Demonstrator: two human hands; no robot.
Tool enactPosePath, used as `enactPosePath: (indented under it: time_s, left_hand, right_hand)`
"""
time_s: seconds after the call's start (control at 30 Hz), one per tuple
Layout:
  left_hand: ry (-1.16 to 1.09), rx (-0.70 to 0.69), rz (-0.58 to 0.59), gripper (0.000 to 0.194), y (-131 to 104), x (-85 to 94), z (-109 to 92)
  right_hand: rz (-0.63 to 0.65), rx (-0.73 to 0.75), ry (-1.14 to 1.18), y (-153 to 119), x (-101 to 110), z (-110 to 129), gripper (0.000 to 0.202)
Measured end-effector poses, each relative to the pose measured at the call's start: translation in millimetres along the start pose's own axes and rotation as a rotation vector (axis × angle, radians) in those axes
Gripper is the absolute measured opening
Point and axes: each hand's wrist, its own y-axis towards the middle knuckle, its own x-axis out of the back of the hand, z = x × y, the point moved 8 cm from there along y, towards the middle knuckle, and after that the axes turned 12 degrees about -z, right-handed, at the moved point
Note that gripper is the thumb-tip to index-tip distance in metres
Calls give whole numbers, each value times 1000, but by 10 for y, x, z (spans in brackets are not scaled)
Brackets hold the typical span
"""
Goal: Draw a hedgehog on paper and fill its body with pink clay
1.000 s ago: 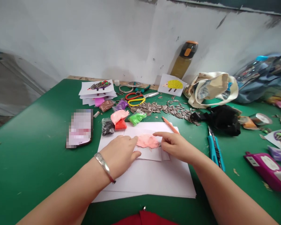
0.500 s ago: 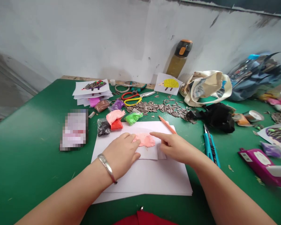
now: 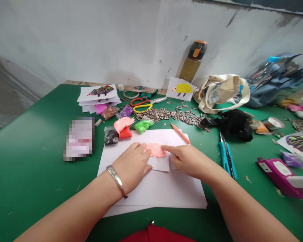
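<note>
A flattened patch of pink modelling clay (image 3: 155, 150) lies on a small white card (image 3: 161, 165), which rests on larger white sheets (image 3: 164, 193). My left hand (image 3: 132, 164), with a silver bracelet at the wrist, lies flat over the card's left side, its fingertips at the clay's left edge. My right hand (image 3: 188, 159) points with its index finger onto the clay's right edge; the other fingers are curled under and hold nothing I can see. Just behind that hand is an orange pen (image 3: 180, 133).
Bagged clay in black (image 3: 111, 135), red (image 3: 125, 132) and green (image 3: 143, 125) sits behind the sheets. Further back are sunflower seeds (image 3: 159, 114), scissors (image 3: 143, 107) and a hedgehog picture (image 3: 181, 89). A teal utility knife (image 3: 227, 158) lies to the right, a cream bag (image 3: 223, 94) beyond.
My right index fingertip has moved slightly down on the clay's right edge, and that hand has shifted a little lower. My left hand stays in place on the card.
</note>
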Motion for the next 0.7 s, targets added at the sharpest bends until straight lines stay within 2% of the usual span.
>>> enactPosePath:
  time_s: [0.17,0.37,0.53,0.7]
  left_hand:
    - [1,-3,-17,24,-11,-12,-3]
    - [15,-5,-22,26,-1,3,-6]
    - [7,-8,-5,24,-6,14,-26]
    - [19,-11,-3,24,-3,10,-36]
  right_hand:
    - [3,10,62,-15,12,-18,53]
    - [-71,-1,166,-31,153,-29,56]
    - [-7,10,61,-42,75,15,55]
    - [5,1,-26,-33,28,-12,54]
